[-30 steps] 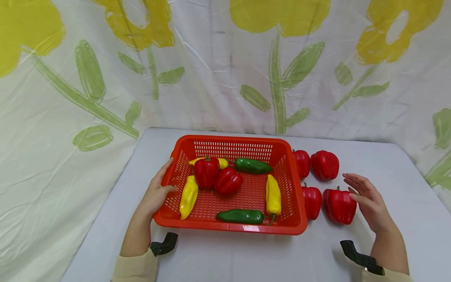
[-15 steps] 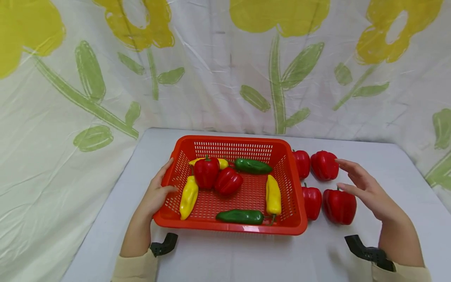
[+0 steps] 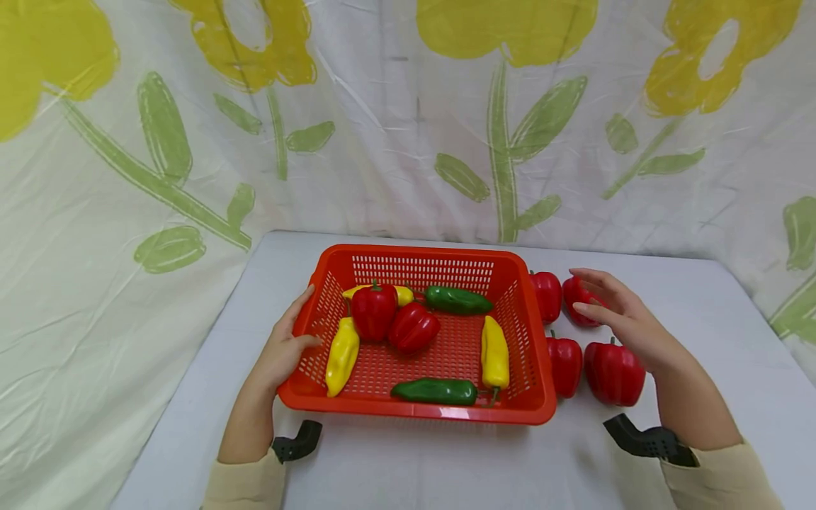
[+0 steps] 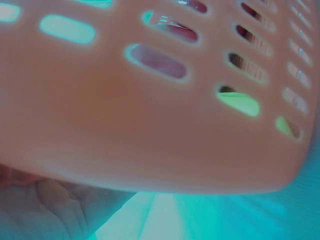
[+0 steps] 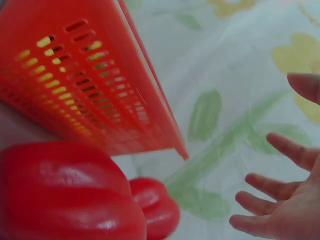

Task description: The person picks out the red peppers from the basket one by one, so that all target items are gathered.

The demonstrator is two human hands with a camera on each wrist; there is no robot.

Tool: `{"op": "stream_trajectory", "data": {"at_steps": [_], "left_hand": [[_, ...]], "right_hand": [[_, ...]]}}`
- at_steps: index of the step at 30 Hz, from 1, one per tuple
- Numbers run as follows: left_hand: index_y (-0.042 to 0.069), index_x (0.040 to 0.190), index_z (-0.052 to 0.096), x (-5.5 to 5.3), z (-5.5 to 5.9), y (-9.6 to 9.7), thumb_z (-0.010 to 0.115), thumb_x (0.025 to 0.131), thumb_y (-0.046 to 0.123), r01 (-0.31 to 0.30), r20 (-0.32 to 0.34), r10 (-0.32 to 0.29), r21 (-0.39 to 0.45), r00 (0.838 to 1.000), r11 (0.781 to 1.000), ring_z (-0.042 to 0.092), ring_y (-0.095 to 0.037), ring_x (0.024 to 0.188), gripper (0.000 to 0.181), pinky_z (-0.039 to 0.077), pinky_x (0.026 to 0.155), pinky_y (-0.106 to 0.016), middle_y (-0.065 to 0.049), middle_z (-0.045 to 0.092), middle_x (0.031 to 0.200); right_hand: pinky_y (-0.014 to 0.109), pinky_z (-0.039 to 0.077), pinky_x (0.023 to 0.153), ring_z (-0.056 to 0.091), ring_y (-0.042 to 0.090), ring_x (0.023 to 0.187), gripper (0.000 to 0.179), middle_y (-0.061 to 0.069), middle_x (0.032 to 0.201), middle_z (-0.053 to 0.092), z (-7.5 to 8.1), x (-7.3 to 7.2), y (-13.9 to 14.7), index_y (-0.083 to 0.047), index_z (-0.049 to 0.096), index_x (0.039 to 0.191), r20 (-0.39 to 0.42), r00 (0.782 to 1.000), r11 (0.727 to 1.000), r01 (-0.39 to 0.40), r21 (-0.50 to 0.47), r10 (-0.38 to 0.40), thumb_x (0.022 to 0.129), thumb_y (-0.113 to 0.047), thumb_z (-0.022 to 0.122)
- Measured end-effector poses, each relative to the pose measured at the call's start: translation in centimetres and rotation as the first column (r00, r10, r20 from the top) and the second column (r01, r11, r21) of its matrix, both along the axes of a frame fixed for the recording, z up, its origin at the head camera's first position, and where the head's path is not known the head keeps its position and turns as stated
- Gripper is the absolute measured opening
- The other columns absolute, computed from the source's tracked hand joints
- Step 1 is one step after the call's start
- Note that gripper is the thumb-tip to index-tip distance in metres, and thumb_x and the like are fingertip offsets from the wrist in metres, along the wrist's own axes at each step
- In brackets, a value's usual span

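My left hand (image 3: 285,350) grips the left rim of a red plastic basket (image 3: 417,412), its thumb lying over the inner side. In the left wrist view, the slotted basket wall (image 4: 100,120) fills most of the picture, with part of the hand below it. Spread fingers mark my right hand (image 3: 625,319), which hovers over the far-right red bell pepper (image 3: 574,292) and partly hides it. The right wrist view shows that hand (image 5: 292,200) holding nothing. Inside the basket lie two red bell peppers (image 3: 373,313), several yellow peppers (image 3: 494,353) and two green peppers (image 3: 455,300).
Right of the basket, more red bell peppers stand on the white table (image 3: 433,474): one at the back (image 3: 546,297), another in front (image 3: 564,367) and a third at the right (image 3: 615,373). A flower-patterned curtain (image 3: 382,163) hangs behind the table.
My right hand has moved from beside the front-right bell pepper back and to the left, over the far-right one. The left hand and the basket have stayed in place.
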State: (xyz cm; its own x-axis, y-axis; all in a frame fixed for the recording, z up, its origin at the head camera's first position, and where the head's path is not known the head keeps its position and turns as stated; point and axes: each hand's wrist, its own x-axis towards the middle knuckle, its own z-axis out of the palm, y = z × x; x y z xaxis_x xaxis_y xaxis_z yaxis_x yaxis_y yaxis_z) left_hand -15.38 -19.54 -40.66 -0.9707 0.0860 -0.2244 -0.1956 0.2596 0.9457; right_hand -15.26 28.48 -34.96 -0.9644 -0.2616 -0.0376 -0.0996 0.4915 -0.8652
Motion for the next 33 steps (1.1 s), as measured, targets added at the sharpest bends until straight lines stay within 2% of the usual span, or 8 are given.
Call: {"op": "stream_trajectory", "data": {"at_steps": [2,5,12,14,19,25,28,33], "left_hand": [[0.034,0.149,0.015,0.0,0.1,0.0,0.044,0.086,-0.004,-0.002,0.002,0.002,0.003,1.000,1.000,0.038,-0.037,0.128,0.079,0.049,0.091,-0.047,-0.009,0.019,0.154],[0.034,0.149,0.014,0.0,0.3,0.1,0.044,0.086,-0.004,-0.001,-0.002,0.001,0.007,1.000,1.000,0.037,-0.037,0.129,0.080,0.048,0.092,-0.047,-0.008,0.018,0.155],[0.035,0.149,0.013,0.1,0.6,0.1,0.044,0.086,-0.003,0.006,-0.008,-0.005,0.006,1.000,1.000,0.035,-0.036,0.130,0.080,0.045,0.096,-0.049,-0.008,0.016,0.156],[0.035,0.149,0.013,0.2,0.5,0.0,0.044,0.086,-0.004,0.004,-0.005,-0.004,0.005,1.000,1.000,0.036,-0.036,0.130,0.080,0.045,0.096,-0.048,-0.009,0.017,0.155],[0.034,0.149,0.014,0.2,0.3,0.0,0.044,0.086,-0.004,-0.002,-0.003,0.002,-0.010,1.000,1.000,0.038,-0.036,0.128,0.080,0.047,0.094,-0.047,-0.008,0.019,0.155],[0.035,0.149,0.015,0.2,0.3,-0.1,0.045,0.086,-0.003,-0.009,0.001,0.009,-0.012,1.000,1.000,0.039,-0.037,0.127,0.080,0.049,0.092,-0.047,-0.010,0.020,0.154],[0.035,0.149,0.015,0.2,0.3,-0.1,0.045,0.086,-0.003,-0.002,-0.005,0.002,-0.008,1.000,1.000,0.038,-0.037,0.128,0.080,0.048,0.093,-0.047,-0.009,0.019,0.154],[0.034,0.149,0.014,0.2,0.3,0.0,0.044,0.086,-0.004,0.002,0.000,-0.002,-0.001,1.000,1.000,0.038,-0.037,0.129,0.080,0.048,0.093,-0.047,-0.008,0.019,0.155]], "right_hand": [[0.070,0.035,0.094,0.029,0.032,0.131,0.058,0.016,0.147,0.029,0.4,-0.3,-0.5,-0.019,0.025,0.146,0.034,0.999,1.000,-0.006,-0.020,0.007,0.094,-0.022,0.050],[0.068,0.036,0.094,0.027,0.037,0.132,0.058,0.019,0.148,0.027,1.0,-0.6,-1.3,-0.019,0.025,0.145,0.054,0.998,0.999,-0.021,-0.034,0.023,0.094,-0.023,0.050],[0.041,0.051,0.092,0.043,0.007,0.120,0.055,0.017,0.145,0.034,1.5,-1.0,-2.8,-0.019,0.030,0.143,0.060,0.996,0.997,-0.062,-0.046,0.065,0.093,-0.022,0.053],[0.042,0.050,0.093,0.046,0.005,0.116,0.053,0.016,0.142,0.037,1.5,-1.0,-3.2,-0.019,0.032,0.142,0.074,0.994,0.995,-0.075,-0.071,0.081,0.093,-0.023,0.053],[0.053,0.046,0.094,0.053,0.017,0.112,0.053,0.017,0.137,0.042,1.6,-1.3,-4.1,-0.014,0.031,0.141,0.112,0.984,0.983,-0.125,-0.136,0.140,0.094,-0.023,0.052],[0.040,0.053,0.086,0.040,0.033,0.126,0.057,0.017,0.143,0.036,2.1,-2.2,-5.4,-0.011,0.028,0.142,0.156,0.970,0.972,-0.156,-0.177,0.184,0.092,-0.022,0.053],[0.047,0.050,0.092,0.030,0.039,0.133,0.056,0.017,0.145,0.033,2.3,-2.7,-6.1,-0.012,0.030,0.140,0.179,0.963,0.967,-0.169,-0.189,0.203,0.091,-0.022,0.054],[0.056,0.038,0.102,0.025,0.038,0.136,0.057,0.015,0.146,0.031,2.2,-3.5,-7.2,-0.010,0.029,0.141,0.217,0.944,0.958,-0.206,-0.199,0.248,0.091,-0.021,0.054]]}}
